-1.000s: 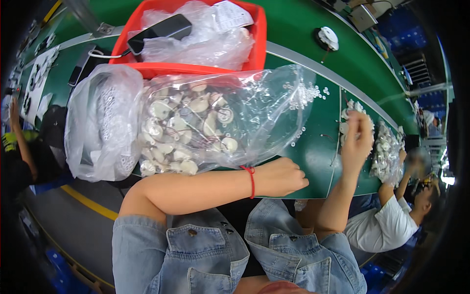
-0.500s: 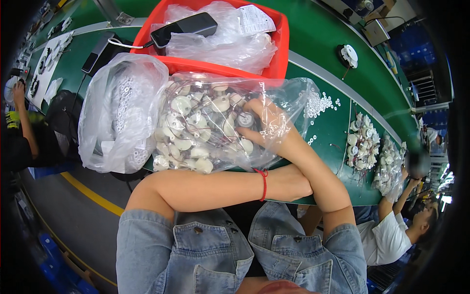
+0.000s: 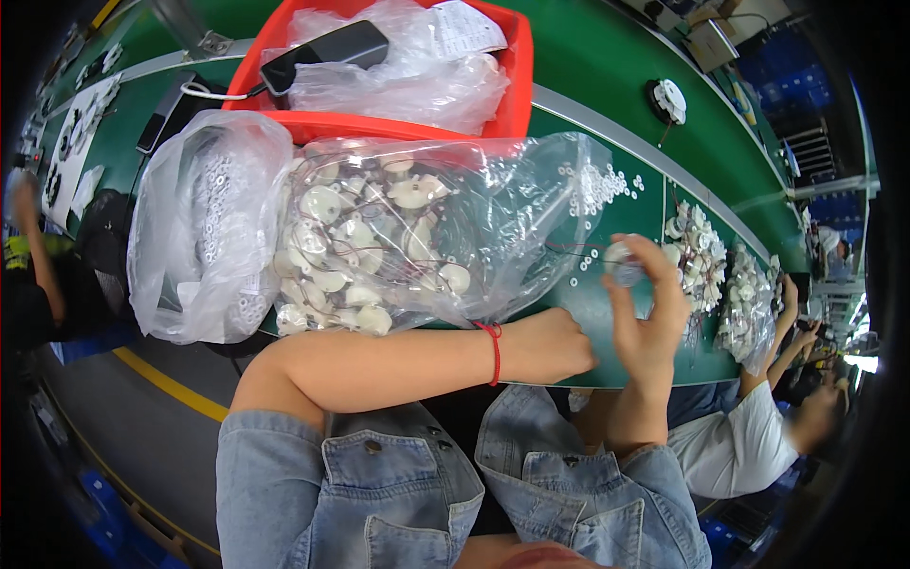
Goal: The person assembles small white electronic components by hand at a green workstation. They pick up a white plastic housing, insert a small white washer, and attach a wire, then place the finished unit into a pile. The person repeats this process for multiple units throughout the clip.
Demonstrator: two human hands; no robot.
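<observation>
We've got our right hand [image 3: 649, 318] up off the green table [image 3: 607, 104], pinching a small round part [image 3: 623, 263]. Left hand [image 3: 555, 346] rests at the table edge, just by the clear bag [image 3: 427, 237] of white discs; red bin [image 3: 398, 85] sits behind.

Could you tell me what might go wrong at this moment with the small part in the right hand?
The right hand pinches a small round white part by the fingertips above the green table, so it might slip. Its thin wires trail toward the clear bag of parts and could snag. The small white rings lie loose close by and could be scattered by a sweep of the left hand.
</observation>
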